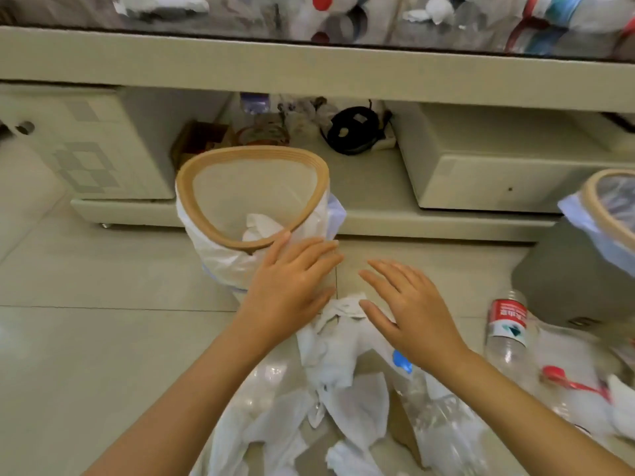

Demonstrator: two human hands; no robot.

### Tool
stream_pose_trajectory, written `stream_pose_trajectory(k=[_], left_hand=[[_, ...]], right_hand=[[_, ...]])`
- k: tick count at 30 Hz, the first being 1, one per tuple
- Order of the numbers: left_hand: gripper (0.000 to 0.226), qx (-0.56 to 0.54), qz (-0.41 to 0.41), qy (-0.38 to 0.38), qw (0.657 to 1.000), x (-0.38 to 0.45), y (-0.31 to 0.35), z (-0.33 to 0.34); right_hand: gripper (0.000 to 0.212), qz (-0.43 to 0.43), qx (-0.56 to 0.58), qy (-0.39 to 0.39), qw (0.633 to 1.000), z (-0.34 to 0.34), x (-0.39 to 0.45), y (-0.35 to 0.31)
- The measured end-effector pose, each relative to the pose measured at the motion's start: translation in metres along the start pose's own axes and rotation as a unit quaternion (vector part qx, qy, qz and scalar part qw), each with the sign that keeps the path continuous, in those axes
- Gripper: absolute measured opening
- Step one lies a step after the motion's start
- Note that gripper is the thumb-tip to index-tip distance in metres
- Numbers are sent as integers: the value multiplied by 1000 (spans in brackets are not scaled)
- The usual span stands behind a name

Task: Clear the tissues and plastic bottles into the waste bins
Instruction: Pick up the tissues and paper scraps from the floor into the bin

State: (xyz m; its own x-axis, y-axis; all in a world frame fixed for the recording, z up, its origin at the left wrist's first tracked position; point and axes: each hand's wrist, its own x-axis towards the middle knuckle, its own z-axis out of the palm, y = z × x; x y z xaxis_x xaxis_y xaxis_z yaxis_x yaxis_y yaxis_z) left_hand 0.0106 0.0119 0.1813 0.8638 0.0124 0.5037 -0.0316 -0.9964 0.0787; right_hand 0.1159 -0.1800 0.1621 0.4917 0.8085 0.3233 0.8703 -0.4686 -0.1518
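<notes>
A waste bin [220,231] with a tan rim and white liner stands on the floor ahead, with a crumpled tissue [259,226] inside. My left hand [292,286] is open, fingers spread, just in front of the bin's rim and holding nothing. My right hand [409,310] hovers open above a pile of white tissues [343,365] on the floor. A clear bottle with a blue cap [436,420] lies below my right wrist. A red-labelled bottle [507,328] and a red-capped one [567,383] lie at the right. A second bin [594,207] shows at the right edge.
A low cream cabinet [309,73] runs across the back, its top holding more bottles and tissues. Its open shelf holds a black coiled cable [354,130] and small clutter. A grey block [563,280] sits under the second bin. Pale floor tiles [103,321] stretch to the left.
</notes>
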Motion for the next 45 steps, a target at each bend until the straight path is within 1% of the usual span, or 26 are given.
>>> stream_pose_trajectory(k=[2,3,4,6,8,11,17,19,20,21,23,24,25,28,29,30,31,33,34,35,37,38,39,40,42,45], left_hand=[[40,5,30,-37,999,-11,13,22],[42,-6,28,-61,998,-17,18,34],[45,-23,13,-95,995,-24,23,45],[51,-63,-41,-182,981,-34,30,63],[57,-67,-97,-261,958,-42,35,77],[69,-48,-140,-373,916,-54,44,97],[82,-29,-211,-467,858,-70,70,131],[83,-35,-222,-476,850,-67,78,142],[80,-31,-224,-471,853,-66,80,147],[73,-24,-222,-461,859,-64,82,151],[48,-2,-210,-416,885,-58,81,154],[37,3,-204,-385,900,-57,79,155],[31,-3,-194,-349,917,-56,76,155],[28,-16,-132,-194,972,-63,59,150],[27,-13,-121,-147,982,-67,52,150],[26,-6,-125,-132,983,-73,45,150],[24,-1,-140,-128,982,-78,39,150],[17,1,-189,-160,969,-87,32,152],[20,4,-215,-173,961,-92,33,151],[29,-3,-248,-185,951,-96,36,151],[37,-47,-360,-208,908,-99,41,148],[37,-78,-415,-213,881,-99,42,148],[36,-100,-452,-204,862,-99,42,148],[33,-108,-469,-200,854,-100,42,148],[34,-112,-474,-218,846,-101,42,148],[35,-107,-447,-252,852,-104,42,146]], right_hand=[[47,31,-8,-39,999,8,-31,12],[48,44,-12,-58,997,12,-46,16],[49,55,-17,-77,995,16,-58,19],[50,80,-22,-112,990,26,-80,25],[50,106,-18,-137,985,35,-94,28],[49,137,-13,-167,976,51,-110,31],[50,160,-7,-237,958,82,-126,44],[52,165,5,-242,956,88,-127,50],[53,168,12,-240,956,91,-126,53],[54,171,19,-238,956,93,-125,55],[56,171,22,-240,955,97,-123,59],[56,167,21,-237,957,99,-122,61],[55,163,23,-231,959,101,-120,62],[52,167,41,-208,963,103,-116,64],[50,172,48,-200,963,103,-115,63],[50,175,56,-199,963,102,-112,62],[51,176,64,-198,962,101,-109,60],[50,167,75,-202,962,103,-100,58],[50,158,84,-209,962,105,-94,57],[50,145,90,-209,963,108,-86,56],[50,117,99,-201,967,112,-66,55],[50,104,102,-195,970,116,-55,55],[51,90,101,-192,972,121,-43,56],[52,77,91,-195,974,128,-32,58],[57,53,54,-226,971,142,-11,61],[61,39,-15,-290,956,163,9,63]])
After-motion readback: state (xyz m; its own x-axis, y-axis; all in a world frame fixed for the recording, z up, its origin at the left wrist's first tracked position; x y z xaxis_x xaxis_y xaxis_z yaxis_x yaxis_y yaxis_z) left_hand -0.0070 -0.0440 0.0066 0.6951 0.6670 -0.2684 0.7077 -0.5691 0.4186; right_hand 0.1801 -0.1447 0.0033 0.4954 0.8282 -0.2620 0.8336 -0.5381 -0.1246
